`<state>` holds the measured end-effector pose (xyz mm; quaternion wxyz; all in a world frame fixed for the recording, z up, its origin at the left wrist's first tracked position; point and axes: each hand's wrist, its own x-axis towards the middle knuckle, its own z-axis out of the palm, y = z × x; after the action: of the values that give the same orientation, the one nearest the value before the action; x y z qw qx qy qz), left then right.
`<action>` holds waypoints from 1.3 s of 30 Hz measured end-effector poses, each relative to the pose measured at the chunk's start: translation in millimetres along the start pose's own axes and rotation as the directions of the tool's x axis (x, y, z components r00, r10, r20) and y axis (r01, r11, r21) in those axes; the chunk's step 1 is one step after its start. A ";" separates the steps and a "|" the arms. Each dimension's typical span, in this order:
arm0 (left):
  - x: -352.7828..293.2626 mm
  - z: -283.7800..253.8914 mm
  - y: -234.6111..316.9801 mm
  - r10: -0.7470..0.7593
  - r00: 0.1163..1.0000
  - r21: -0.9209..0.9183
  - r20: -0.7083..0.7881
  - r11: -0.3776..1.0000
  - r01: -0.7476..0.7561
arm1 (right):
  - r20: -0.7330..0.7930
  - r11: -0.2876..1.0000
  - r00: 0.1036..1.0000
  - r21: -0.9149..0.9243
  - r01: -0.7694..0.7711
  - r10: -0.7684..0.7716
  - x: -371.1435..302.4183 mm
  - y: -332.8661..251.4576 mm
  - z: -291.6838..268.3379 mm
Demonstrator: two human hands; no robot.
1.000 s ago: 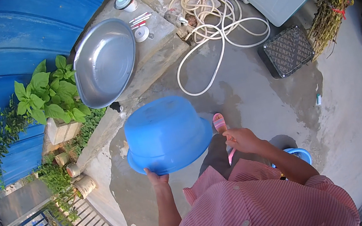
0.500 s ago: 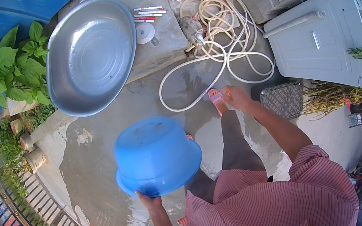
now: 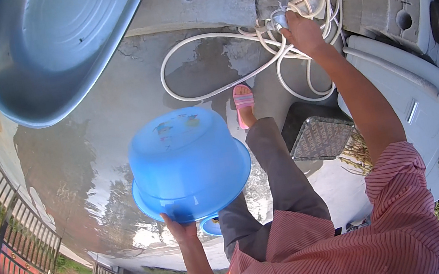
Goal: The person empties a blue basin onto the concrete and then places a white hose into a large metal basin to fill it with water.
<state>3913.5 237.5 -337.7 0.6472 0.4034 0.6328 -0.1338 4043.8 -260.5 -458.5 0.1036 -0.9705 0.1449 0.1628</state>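
Observation:
My left hand (image 3: pixel 180 228) grips the rim of a blue plastic basin (image 3: pixel 182 158), thumb on its outer wall. The basin is held upside down, its base tilted up and away from me. At the far right my right hand (image 3: pixel 304 34) is closed on a small pale tap (image 3: pixel 280 19), its fingertips partly hidden. A cream hose (image 3: pixel 202 37) runs from around the tap and lies in tangled coils on the floor beside it.
A large grey metal tub (image 3: pixel 72 98) stands at the far left by a concrete ledge (image 3: pixel 191 10). Hollow blocks (image 3: pixel 378 3), a pale appliance casing (image 3: pixel 402 105) and a black crate (image 3: pixel 319 137) line the right. The concrete floor (image 3: pixel 100 93) is wet in patches. Another blue item (image 3: pixel 210 226) shows below the basin.
My right hand has moved forward and right from near my foot to the tap and closed on it. The basin stays in my left hand, its base tipped slightly more toward me. My view has shifted.

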 end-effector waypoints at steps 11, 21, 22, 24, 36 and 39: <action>26.3 0.9 -36.6 -0.084 0.994 -0.055 -0.066 0.995 0.080 | 0.250 0.993 0.968 0.107 -0.059 0.030 -10.0 99.5 81.1; 26.1 -3.9 -56.8 -0.010 0.997 -0.067 -0.075 0.998 0.005 | -0.011 0.998 1.000 0.065 -0.011 0.011 62.3 150.9 264.7; 26.9 -6.6 -59.6 -0.003 0.998 -0.066 -0.064 0.998 -0.001 | 0.012 0.999 1.000 0.050 -0.021 0.020 67.2 149.9 266.2; 26.4 -8.3 -61.5 0.012 0.998 -0.056 -0.059 0.998 -0.015 | 0.033 0.999 0.999 0.035 -0.006 0.005 69.8 146.3 268.1; 52.4 -4.1 -75.6 0.028 0.996 -0.098 -0.087 0.995 -0.037 | 0.264 0.819 0.880 0.536 0.207 -0.395 -30.7 -4.8 145.4; 71.9 -45.3 -75.1 0.048 0.999 -0.166 -0.010 0.985 -0.048 | 0.216 0.754 0.861 0.607 0.251 -0.461 -67.3 -45.6 109.7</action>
<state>3841.7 245.1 -425.1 0.6798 0.3636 0.6337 -0.0638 3966.0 -173.9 -529.7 0.4365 -0.8607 -0.0257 0.2608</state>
